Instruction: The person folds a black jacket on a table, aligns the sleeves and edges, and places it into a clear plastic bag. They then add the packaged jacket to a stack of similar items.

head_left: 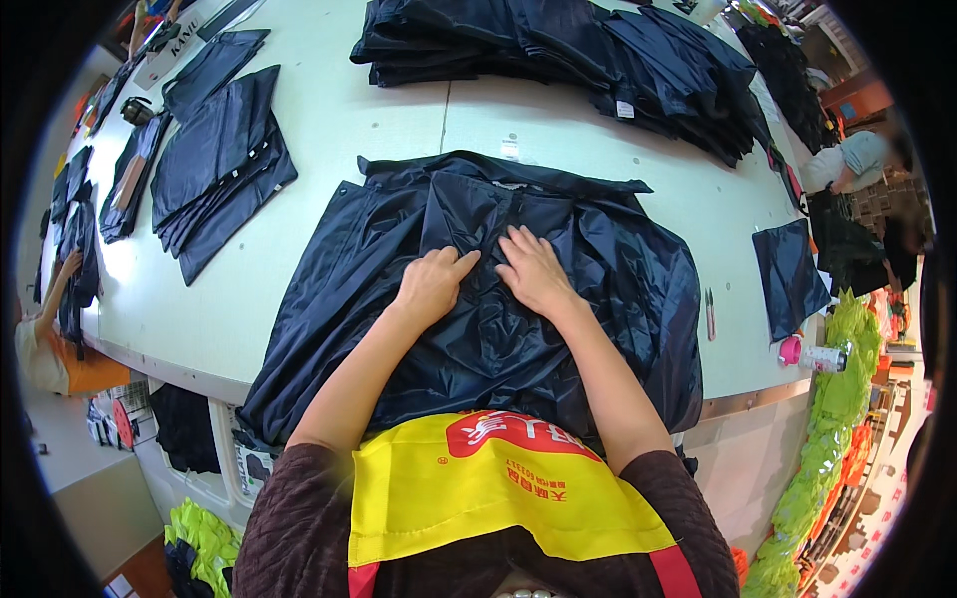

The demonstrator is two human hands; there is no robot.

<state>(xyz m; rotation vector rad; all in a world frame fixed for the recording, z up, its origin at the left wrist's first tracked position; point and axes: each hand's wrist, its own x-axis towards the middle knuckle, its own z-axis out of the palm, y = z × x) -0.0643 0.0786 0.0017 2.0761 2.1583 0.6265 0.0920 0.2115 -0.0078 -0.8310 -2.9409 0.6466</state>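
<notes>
Your left hand (431, 284) and right hand (531, 271) press flat, fingers loosely spread and gripping nothing, on the dark navy, thin, glossy nylon garment (478, 299) spread over the white worktable (329, 130). It looks light, limp and slippery; pinch it at seams or hem edges.

Bright even light, fisheye-bent black-vignetted edges

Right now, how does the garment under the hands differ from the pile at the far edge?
The garment lies single, spread open and crumpled under the left hand and right hand; the pile is many pieces, folded and stacked, untouched. Both are dark navy, shiny fabric on the table.
</notes>
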